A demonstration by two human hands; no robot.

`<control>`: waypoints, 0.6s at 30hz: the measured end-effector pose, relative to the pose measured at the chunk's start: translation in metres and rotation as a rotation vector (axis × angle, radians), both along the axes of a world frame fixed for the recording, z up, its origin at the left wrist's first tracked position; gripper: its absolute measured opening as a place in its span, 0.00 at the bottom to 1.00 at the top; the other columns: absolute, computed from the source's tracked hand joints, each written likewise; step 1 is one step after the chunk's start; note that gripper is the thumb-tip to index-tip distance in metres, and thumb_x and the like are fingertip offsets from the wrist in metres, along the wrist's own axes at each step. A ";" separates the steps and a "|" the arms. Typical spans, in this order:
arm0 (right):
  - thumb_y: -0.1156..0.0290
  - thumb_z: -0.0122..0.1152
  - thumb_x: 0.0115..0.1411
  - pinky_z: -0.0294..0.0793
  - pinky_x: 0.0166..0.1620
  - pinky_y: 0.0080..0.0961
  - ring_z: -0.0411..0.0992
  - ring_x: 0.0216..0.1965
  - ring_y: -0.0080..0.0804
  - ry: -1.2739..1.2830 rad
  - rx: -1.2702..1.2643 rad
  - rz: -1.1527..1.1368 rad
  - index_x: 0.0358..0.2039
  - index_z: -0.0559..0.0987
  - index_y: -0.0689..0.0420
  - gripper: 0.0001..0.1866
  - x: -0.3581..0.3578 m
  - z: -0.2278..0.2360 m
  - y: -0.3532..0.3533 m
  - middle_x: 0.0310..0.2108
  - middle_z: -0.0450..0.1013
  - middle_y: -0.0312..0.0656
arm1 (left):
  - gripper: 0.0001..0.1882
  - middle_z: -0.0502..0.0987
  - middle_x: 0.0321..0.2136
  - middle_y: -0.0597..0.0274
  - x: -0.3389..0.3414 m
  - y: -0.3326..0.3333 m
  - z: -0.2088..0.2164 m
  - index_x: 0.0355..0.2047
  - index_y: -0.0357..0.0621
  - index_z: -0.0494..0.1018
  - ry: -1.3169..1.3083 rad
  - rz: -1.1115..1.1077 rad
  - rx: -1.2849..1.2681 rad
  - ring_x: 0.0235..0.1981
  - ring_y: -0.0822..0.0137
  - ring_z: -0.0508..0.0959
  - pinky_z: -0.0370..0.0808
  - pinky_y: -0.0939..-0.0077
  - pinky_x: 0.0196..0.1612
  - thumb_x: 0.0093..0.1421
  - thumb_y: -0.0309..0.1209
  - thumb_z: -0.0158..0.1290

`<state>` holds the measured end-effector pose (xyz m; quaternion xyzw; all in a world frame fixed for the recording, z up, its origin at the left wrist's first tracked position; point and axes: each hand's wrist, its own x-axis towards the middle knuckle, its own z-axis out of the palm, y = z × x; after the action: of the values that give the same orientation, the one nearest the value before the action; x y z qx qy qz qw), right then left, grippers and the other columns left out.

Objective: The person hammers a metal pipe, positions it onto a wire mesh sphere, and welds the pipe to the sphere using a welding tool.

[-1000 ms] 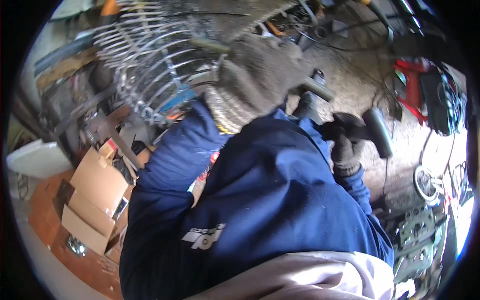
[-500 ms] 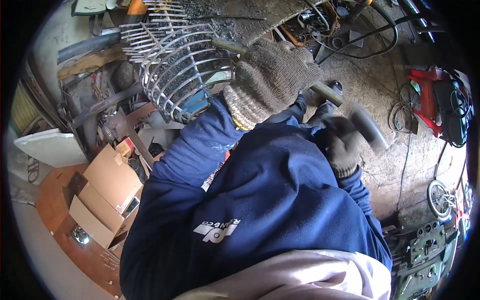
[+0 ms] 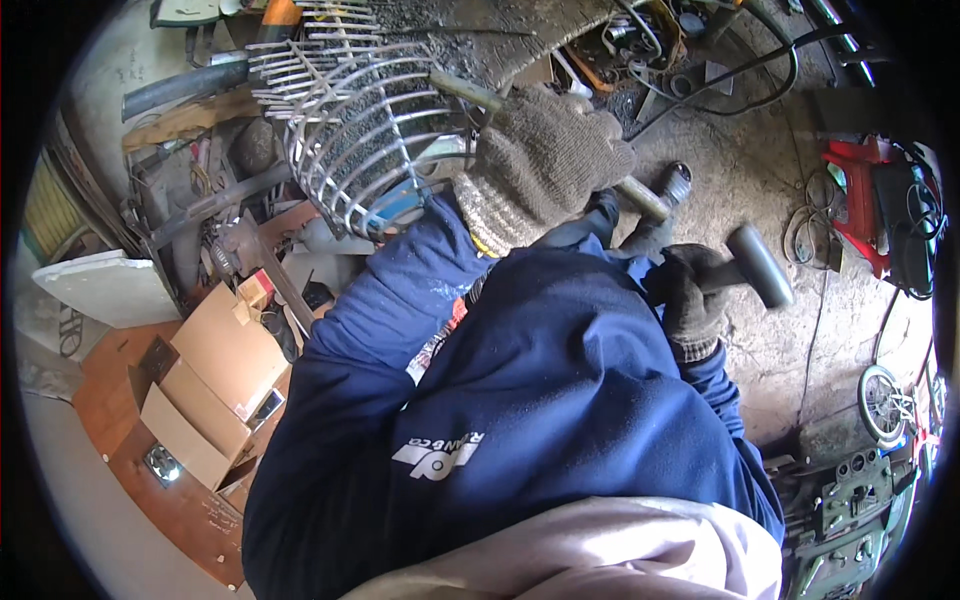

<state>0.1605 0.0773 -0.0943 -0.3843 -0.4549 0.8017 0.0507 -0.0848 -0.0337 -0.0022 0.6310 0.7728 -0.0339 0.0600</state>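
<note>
Rod (image 3: 466, 91), gripped in left hand (image 3: 545, 165); hammer (image 3: 760, 266), gripped in right hand (image 3: 694, 302); hands apart; any blow best square on rod's hammer-side end, left knuckles clear.

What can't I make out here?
In the head view:
The middle of the rod: hidden by the left hand.
The grip of the hammer: covered by the right hand.
The far end of the wire rack: cut off by the upper edge.
</note>
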 end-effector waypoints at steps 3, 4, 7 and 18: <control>0.66 0.61 0.68 0.77 0.26 0.27 0.77 0.23 0.31 0.159 0.095 -0.002 0.46 0.76 0.62 0.13 0.019 0.000 0.009 0.25 0.78 0.45 | 0.07 0.79 0.32 0.68 0.006 -0.002 0.000 0.31 0.56 0.81 0.001 0.028 0.010 0.39 0.62 0.81 0.80 0.59 0.39 0.54 0.41 0.61; 0.66 0.60 0.70 0.79 0.30 0.27 0.79 0.26 0.31 0.110 0.081 0.016 0.48 0.76 0.63 0.14 0.019 0.005 0.015 0.27 0.79 0.46 | 0.07 0.78 0.31 0.68 0.016 0.001 0.002 0.31 0.56 0.81 0.023 -0.010 0.041 0.37 0.62 0.81 0.80 0.58 0.39 0.55 0.41 0.61; 0.66 0.61 0.69 0.80 0.30 0.26 0.78 0.26 0.31 0.120 0.171 -0.123 0.48 0.76 0.63 0.13 0.018 -0.004 0.020 0.27 0.79 0.45 | 0.08 0.78 0.27 0.69 0.053 0.019 0.018 0.33 0.55 0.82 -0.119 -0.152 0.059 0.34 0.64 0.80 0.80 0.57 0.39 0.57 0.40 0.59; 0.68 0.62 0.67 0.78 0.27 0.29 0.76 0.22 0.32 -0.073 0.083 -0.084 0.47 0.78 0.64 0.13 0.016 -0.014 0.030 0.30 0.77 0.43 | 0.06 0.77 0.31 0.71 0.031 0.021 0.020 0.33 0.59 0.81 -0.232 -0.038 0.020 0.38 0.65 0.81 0.76 0.61 0.36 0.56 0.39 0.58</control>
<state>0.1765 0.1074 -0.1084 -0.4295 -0.4728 0.7649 0.0837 -0.0537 -0.0126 0.0181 0.6457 0.7488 0.0459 0.1421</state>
